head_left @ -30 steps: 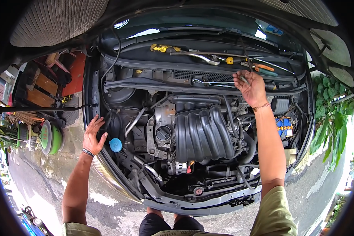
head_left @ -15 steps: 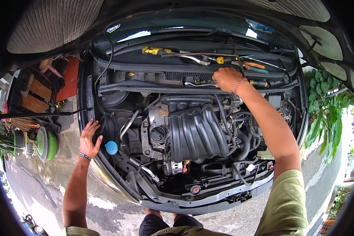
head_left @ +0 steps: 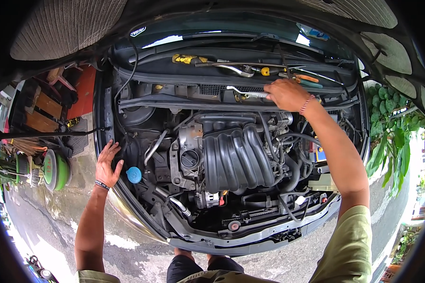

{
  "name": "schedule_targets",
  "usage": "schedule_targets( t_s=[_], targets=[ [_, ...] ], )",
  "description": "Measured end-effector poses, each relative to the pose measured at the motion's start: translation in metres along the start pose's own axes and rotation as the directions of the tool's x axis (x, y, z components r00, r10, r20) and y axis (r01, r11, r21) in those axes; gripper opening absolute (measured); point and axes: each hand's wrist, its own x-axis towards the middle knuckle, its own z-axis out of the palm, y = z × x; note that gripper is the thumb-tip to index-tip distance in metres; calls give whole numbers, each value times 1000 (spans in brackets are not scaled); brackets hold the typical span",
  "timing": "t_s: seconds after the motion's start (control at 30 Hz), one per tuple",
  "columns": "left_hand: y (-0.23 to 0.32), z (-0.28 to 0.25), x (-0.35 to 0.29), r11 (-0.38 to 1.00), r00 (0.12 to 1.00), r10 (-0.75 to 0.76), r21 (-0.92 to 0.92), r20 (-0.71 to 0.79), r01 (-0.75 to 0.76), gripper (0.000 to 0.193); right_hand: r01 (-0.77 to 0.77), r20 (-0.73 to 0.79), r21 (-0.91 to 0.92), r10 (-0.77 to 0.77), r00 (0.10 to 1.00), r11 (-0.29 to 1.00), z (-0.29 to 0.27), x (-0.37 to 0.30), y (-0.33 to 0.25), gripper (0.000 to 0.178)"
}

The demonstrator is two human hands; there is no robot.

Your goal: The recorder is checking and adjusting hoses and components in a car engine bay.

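Head view: left hand [head_left: 109, 167] splayed on the fender [head_left: 107, 101], gripping nothing; past the ribbed intake manifold [head_left: 238, 158], the right hand [head_left: 287, 95] has its fingers clasped round a wrench [head_left: 248, 93] over the cowl trough [head_left: 184, 92]. A loose hold could drop it in! It's slim, silvery, bent-headed.

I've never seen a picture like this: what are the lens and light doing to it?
In the head view, the car's front edge bows and corners go black; same view: sunlit ground bleaches white at lower left, and the wrench gleams.
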Motion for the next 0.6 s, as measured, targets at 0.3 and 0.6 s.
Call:
schedule_targets(
  t_s=[0.3,0.6],
  targets=[
    [1,1,0,1000,1000,-3,-3,6,3,43,-275,-320,-82,236,918,958,5,-48,140,22],
    [0,2,1,1000,1000,0,11,31,0,45,-610,-343,103,604,719,785,39,-30,156,33]
  ],
)
